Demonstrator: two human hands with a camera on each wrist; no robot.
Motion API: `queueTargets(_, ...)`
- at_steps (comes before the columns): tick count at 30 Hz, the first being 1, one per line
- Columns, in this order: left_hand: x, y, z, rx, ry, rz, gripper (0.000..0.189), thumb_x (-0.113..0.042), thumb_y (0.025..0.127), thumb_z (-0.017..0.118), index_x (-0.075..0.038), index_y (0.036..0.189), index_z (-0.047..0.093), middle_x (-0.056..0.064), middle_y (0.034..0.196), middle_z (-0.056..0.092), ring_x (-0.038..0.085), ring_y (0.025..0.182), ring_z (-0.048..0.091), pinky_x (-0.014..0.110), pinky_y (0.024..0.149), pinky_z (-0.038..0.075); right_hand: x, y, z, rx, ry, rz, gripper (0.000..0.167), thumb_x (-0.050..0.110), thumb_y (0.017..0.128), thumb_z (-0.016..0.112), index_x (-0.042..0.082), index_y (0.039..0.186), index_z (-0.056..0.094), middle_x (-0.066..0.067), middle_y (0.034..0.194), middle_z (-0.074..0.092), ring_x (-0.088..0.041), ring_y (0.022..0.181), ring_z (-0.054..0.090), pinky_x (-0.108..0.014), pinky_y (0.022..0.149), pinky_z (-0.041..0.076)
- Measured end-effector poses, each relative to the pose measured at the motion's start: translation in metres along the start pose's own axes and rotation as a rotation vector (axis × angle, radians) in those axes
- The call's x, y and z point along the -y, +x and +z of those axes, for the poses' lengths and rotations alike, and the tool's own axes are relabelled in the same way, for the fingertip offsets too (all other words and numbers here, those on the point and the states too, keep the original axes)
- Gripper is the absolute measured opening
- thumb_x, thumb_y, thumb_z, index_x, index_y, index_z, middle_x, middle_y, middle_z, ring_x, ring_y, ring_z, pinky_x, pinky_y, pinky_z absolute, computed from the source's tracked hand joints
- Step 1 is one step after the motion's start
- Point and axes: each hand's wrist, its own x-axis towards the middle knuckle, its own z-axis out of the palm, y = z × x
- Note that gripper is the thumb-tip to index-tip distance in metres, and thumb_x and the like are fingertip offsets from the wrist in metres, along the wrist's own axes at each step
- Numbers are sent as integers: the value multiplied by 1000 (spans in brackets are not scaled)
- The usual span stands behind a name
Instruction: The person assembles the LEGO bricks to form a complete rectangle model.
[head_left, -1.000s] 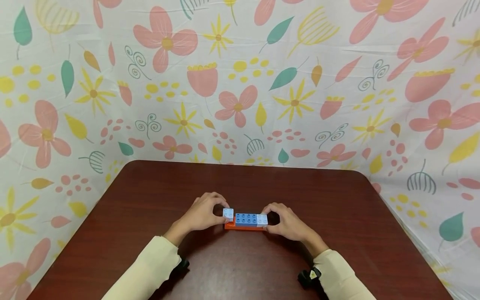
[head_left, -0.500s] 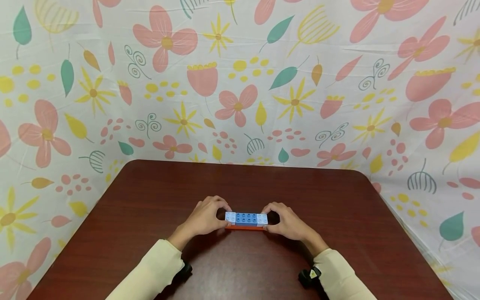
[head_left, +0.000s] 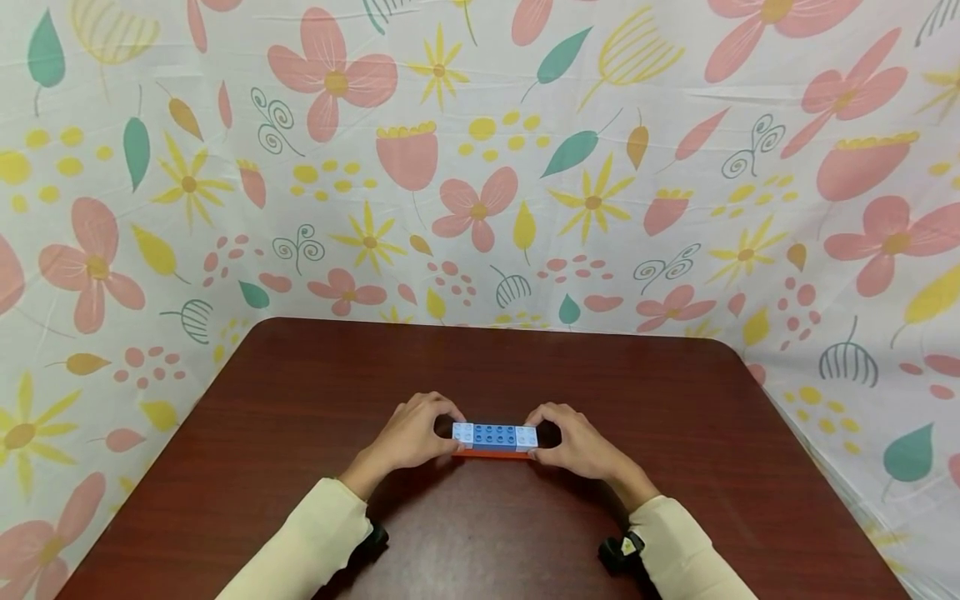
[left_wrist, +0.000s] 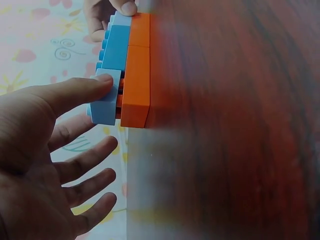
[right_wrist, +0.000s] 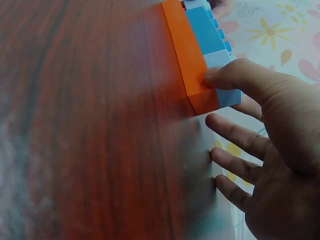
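Note:
A low row of toy building bricks lies on the table in the head view. Its bottom layer is orange bricks, with a seam visible between two of them. On top sit a blue brick in the middle and a light blue brick at each end. My left hand pinches the left light blue brick between thumb and index finger. A narrow gap with orange studs shows beneath that brick. At the other end, my right hand grips the right light blue brick, its thumb also touching the orange side.
A dark brown wooden table extends around the bricks on every side. Behind it hangs a white cloth with a flower and leaf print. Black wrist cameras are strapped at both cuffs.
My left hand has moved the left light blue brick slightly right and down, against the blue brick, over the orange studs. My right hand has stayed in place on its end.

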Motion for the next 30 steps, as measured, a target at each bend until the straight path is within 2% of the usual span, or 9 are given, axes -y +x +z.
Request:
queueTargets(15,4,2,1,5,-11,-12,29,-32,80,89,-27,106,78,4,128,70,41,130,55,67,103,42,0,0,1,-8,-14,-8,28,23,84,83,30,104,64,10,115,67,-23,115,53,-47,96,37)
queueTargets(30,7,2,2,10,-18,-29,27,-33,82,87,-29,107,78,2,127,69,38,129,56,66,103,43,-1,0,3,-23,-19,-29,30,22,84,85,27,105,65,9,115,67,-24,112,54,-45,94,37)
